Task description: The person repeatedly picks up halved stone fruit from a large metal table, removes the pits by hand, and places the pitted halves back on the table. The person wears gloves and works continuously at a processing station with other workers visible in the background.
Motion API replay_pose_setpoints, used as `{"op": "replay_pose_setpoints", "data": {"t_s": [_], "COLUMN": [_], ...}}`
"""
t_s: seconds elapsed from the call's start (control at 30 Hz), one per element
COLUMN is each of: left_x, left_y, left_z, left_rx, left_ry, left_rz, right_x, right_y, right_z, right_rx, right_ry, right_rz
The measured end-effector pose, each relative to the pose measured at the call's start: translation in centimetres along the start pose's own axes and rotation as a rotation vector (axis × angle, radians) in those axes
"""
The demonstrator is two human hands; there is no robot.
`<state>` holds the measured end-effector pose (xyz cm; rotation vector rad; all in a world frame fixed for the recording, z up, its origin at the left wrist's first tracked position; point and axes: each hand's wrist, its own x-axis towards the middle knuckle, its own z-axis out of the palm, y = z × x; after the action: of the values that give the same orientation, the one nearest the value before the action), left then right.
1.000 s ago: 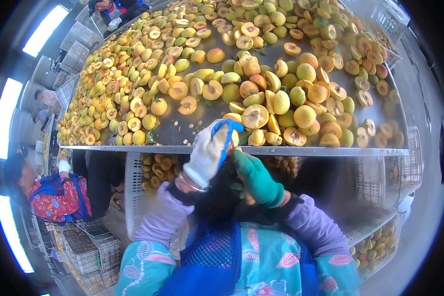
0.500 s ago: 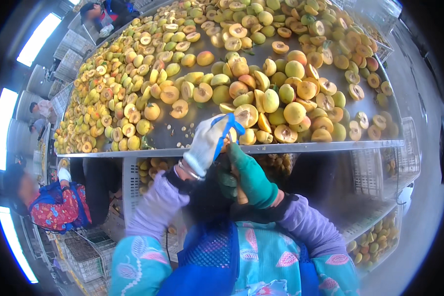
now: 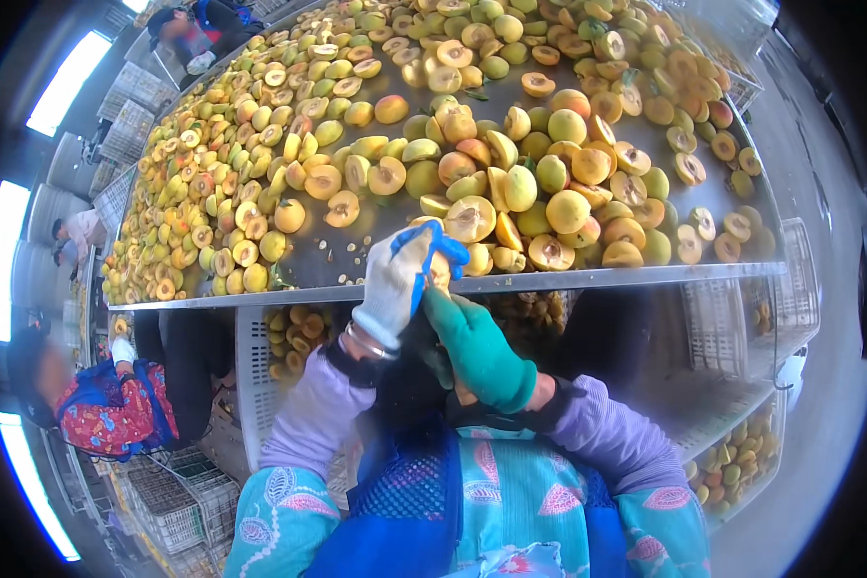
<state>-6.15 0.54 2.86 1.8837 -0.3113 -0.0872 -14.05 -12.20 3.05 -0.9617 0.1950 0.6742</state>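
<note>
Left hand point(image 3: 391, 289), one: white glove with blue-coated fingers, silvery bracelet at the wrist; fingers curled, pinching a yellow fruit point(image 3: 440, 273).
Fruit, held: at the tabletop's near edge, between the two hands, partly covered by the fingers.
Right hand point(image 3: 484, 354), one: green glove, closed around a tan handle point(image 3: 463, 392), whose end shows below the fist; its fingertips lie against or just beside the held fruit, which of the two cannot be told.
Tabletop point(image 3: 308, 252), one: grey, metal-edged, bearing many yellow-green fruits, whole and halved; cut half point(image 3: 471, 220) just beyond the left hand.
Crate point(image 3: 258, 380), one: pale, slotted, below the tabletop.
Co-worker point(image 3: 116, 412), one: seated at left, red patterned sleeve, white glove.
</note>
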Motion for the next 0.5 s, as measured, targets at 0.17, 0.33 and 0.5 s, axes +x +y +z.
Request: {"op": "replay_pose_setpoints", "data": {"t_s": [0.17,0.33,0.5], "left_x": [1.3,1.3,0.7], "left_y": [0.5,0.8,-0.5], "left_z": [-0.3,1.0,1.5], "left_rx": [-0.070,-0.350,-0.396], "left_ry": [-0.216,-0.276,-0.211], "left_rz": [0.167,-0.084,0.042], "right_x": [0.3,-0.4,-0.7], "right_y": [-0.9,0.4,-0.3], "right_z": [-0.6,-1.0,-1.0], "right_rx": [0.645,0.218,0.580], "right_ry": [-0.316,-0.112,-0.304], "right_rz": [0.170,-0.057,0.101]}}
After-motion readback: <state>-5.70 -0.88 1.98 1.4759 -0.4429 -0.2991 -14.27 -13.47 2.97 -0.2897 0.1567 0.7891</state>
